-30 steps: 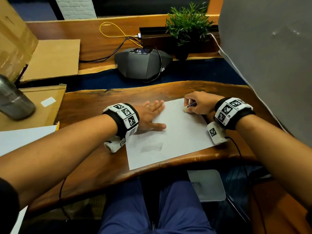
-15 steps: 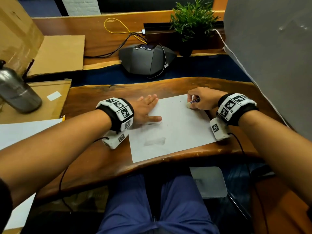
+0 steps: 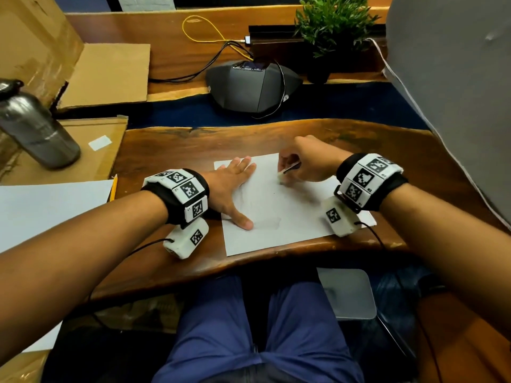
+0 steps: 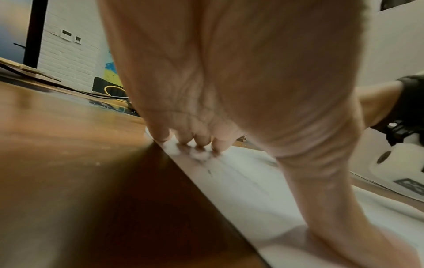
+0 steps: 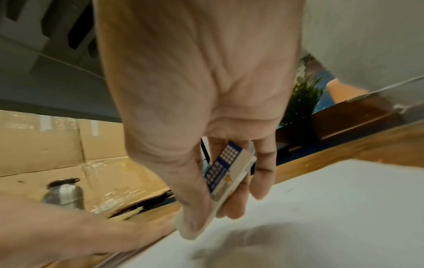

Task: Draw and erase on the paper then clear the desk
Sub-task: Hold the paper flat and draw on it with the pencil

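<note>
A white sheet of paper (image 3: 287, 217) lies on the wooden desk (image 3: 171, 150), with faint grey smudges (image 3: 265, 223) near its front. My left hand (image 3: 235, 189) lies flat on the sheet's left edge, fingers straight; in the left wrist view its fingertips (image 4: 197, 143) press the paper (image 4: 252, 190). My right hand (image 3: 307, 161) pinches a white eraser (image 3: 287, 171) in a blue sleeve and holds its tip against the paper's upper part. In the right wrist view the eraser (image 5: 227, 174) sits between thumb and fingers over the paper (image 5: 332, 208).
A yellow pencil (image 3: 113, 186) lies by a second white sheet (image 3: 41, 208) at left. A steel bottle (image 3: 33, 125) stands on cardboard (image 3: 91, 150). A grey conference phone (image 3: 249, 87) and a potted plant (image 3: 329, 29) stand behind. A grey panel (image 3: 456, 92) rises at right.
My right hand has slid the eraser down and left from the paper's top right corner toward its middle. The left hand stays flat on the sheet.
</note>
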